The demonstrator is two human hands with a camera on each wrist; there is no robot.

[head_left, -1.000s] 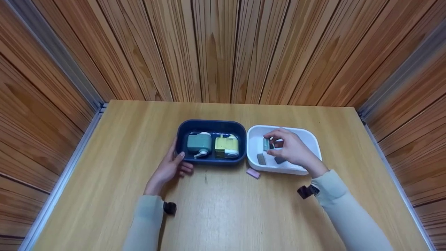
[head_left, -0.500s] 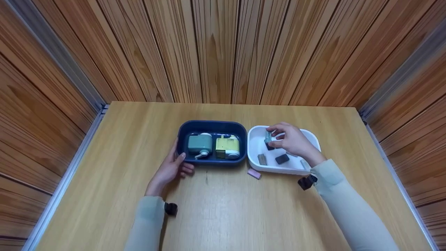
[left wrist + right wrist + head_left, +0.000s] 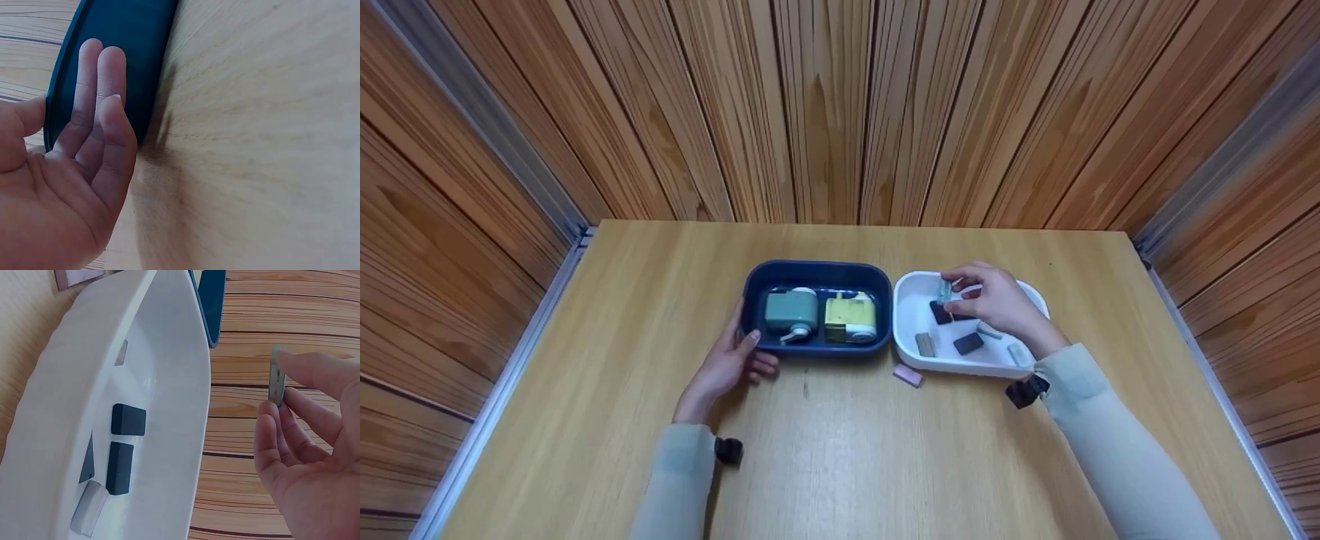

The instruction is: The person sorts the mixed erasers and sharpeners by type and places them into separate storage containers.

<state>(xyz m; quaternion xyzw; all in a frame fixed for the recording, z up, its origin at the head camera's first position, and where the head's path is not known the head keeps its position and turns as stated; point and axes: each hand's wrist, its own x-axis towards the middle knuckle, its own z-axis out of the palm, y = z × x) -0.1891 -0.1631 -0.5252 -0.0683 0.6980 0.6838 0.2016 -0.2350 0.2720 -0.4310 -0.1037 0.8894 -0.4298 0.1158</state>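
In the head view my left hand (image 3: 726,360) holds the left end of a navy blue bin (image 3: 877,346). Its thumb lies over the rim. In the left wrist view the other visible fingers (image 3: 112,73) stretch along the bin's outer wall. My right hand (image 3: 997,304) pinches a small pale green block (image 3: 275,382) between thumb and fingertips. That block is raised near the far left part of a white bin (image 3: 911,352). Small blocks lie in the white bin, among them a dark block (image 3: 968,343), a grey block (image 3: 925,345) and a pale block (image 3: 1020,355).
Inside the navy bin lie a green boxy thing (image 3: 791,309) with a small pale handle and a yellow boxy thing (image 3: 849,309). A pink block (image 3: 907,376) is on the table (image 3: 840,465) before the white bin. Wooden panels (image 3: 825,112) stand behind and at both sides.
My right hand has moved toward the far rim of the white bin, carrying the pale green block and uncovering dark blocks below. My left hand stays on the navy bin.
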